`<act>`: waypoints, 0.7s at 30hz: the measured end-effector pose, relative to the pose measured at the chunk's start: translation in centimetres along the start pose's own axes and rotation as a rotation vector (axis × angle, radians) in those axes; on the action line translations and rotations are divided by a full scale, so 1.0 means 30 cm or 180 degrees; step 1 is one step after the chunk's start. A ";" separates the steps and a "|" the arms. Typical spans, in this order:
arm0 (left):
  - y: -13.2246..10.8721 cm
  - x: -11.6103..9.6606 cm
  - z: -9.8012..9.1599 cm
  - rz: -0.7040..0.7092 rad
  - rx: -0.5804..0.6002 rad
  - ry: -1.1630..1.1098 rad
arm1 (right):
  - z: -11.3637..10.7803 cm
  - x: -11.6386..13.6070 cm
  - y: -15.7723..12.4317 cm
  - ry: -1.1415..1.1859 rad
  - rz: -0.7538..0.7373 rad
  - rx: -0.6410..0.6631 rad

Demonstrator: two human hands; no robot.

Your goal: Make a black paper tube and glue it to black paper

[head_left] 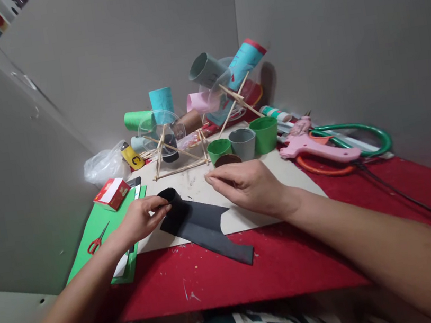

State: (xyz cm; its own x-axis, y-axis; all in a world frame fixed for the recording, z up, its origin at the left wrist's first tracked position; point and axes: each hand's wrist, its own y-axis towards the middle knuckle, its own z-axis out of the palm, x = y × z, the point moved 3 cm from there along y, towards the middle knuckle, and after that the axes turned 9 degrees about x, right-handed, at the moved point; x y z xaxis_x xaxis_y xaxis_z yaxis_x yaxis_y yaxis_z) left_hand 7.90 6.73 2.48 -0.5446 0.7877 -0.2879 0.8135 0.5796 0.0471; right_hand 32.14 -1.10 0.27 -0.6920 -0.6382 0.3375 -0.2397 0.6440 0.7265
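My left hand [145,215] pinches the near left wall of a small black cup [176,207], which stands upright on a cut black sheet [208,225]. One long strip of that sheet reaches toward the table's front edge. My right hand [251,184] hovers to the right of the cup, thumb and fingertips pressed together; what they hold, if anything, is too small to make out. Just behind it sit a brown cup [226,159], partly hidden, a small green cup [218,149], a grey cup [243,143] and a larger green cup [264,134].
Two stick frames with clear discs [179,165] and coloured tubes [161,105] stand at the back. A pink glue gun [313,147] with a cord lies right, by a green ring [380,134]. Scissors [95,243] and a red box [111,194] rest on green sheets [83,231] at left.
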 end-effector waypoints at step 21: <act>-0.029 0.106 0.074 -0.0308 0.0123 -0.1997 | 0.035 0.009 -0.011 0.0161 0.0097 0.0399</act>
State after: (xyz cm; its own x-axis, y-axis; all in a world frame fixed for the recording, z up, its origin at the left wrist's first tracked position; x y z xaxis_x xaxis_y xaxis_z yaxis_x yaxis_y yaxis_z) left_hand 5.92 8.26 -0.60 -0.4023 0.4533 -0.7954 0.7799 0.6248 -0.0384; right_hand 31.32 -1.05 -0.49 -0.6657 -0.6360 0.3903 -0.3045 0.7091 0.6360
